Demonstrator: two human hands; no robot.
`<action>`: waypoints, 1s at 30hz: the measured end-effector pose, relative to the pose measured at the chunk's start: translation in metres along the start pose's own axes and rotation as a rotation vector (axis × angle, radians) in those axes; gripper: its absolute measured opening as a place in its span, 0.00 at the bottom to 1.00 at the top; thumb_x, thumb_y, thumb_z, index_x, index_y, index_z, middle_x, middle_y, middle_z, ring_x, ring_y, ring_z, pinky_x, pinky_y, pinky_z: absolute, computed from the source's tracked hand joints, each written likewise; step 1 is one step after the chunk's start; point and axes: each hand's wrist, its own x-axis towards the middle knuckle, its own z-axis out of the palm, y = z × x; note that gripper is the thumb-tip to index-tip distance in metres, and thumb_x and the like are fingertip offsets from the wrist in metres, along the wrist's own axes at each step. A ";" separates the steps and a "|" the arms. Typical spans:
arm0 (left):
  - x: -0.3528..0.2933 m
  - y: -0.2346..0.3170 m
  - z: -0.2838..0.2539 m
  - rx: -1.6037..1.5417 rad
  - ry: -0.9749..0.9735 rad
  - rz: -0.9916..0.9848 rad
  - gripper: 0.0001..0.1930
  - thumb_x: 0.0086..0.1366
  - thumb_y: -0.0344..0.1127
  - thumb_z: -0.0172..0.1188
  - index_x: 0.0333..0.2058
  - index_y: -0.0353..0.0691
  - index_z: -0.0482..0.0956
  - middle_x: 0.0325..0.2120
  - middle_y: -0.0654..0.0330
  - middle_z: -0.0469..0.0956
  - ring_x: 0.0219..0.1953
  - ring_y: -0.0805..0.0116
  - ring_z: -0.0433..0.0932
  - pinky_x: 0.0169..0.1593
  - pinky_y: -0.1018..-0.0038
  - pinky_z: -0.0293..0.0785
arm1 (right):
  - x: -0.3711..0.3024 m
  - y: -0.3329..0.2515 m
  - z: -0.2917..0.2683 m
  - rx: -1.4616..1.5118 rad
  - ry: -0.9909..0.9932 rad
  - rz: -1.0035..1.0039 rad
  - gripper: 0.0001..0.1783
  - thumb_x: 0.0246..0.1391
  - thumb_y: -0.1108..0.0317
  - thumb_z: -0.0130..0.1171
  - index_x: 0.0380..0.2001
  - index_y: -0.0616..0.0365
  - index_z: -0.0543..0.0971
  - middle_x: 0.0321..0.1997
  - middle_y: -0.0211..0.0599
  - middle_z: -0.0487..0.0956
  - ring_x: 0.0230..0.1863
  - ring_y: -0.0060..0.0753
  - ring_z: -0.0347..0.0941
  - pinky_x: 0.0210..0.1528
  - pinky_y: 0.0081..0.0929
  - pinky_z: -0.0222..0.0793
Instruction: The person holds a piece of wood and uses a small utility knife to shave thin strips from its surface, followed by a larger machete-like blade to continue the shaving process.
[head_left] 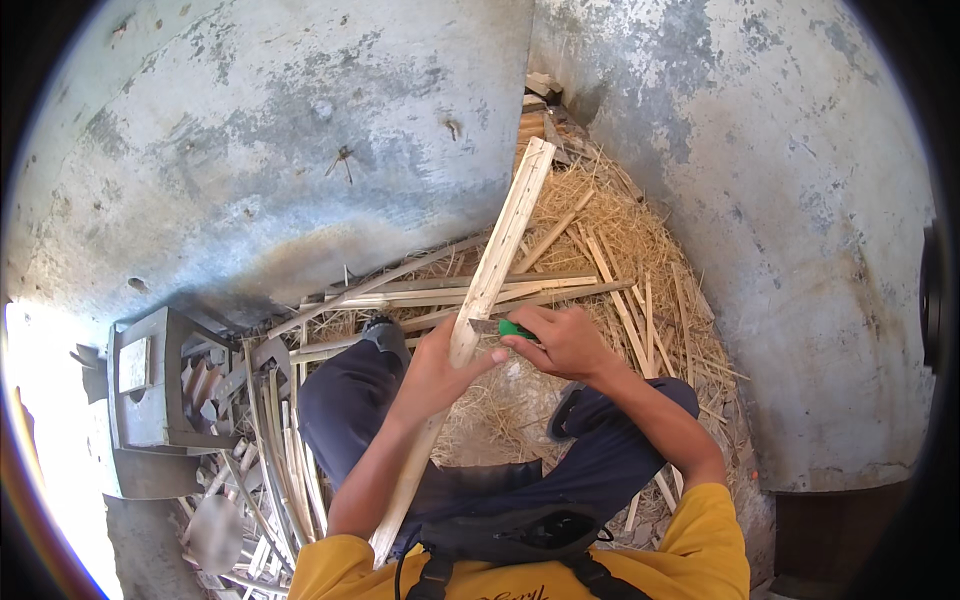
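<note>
- The left hand (pixel 432 372) is wrapped around a long pale bamboo slat (pixel 487 282), which slants up toward the wall corner.
- The right hand (pixel 562 343) grips a green-handled knife (pixel 508 328), its blade against the slat.
- Straw shavings (pixel 620 235) and split strips (pixel 450 290) litter the floor.

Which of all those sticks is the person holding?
The long pale stick slanting up toward the wall corner. The left hand grips it and the right hand presses a green-handled knife to it. The other sticks lie loose on the straw.
</note>
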 end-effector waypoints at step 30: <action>-0.005 -0.013 0.002 0.121 0.047 0.120 0.26 0.62 0.32 0.65 0.58 0.28 0.76 0.34 0.39 0.83 0.36 0.43 0.85 0.44 0.57 0.79 | 0.002 0.009 0.005 -0.085 0.154 0.114 0.16 0.65 0.53 0.69 0.43 0.55 0.86 0.37 0.39 0.88 0.29 0.43 0.85 0.29 0.36 0.78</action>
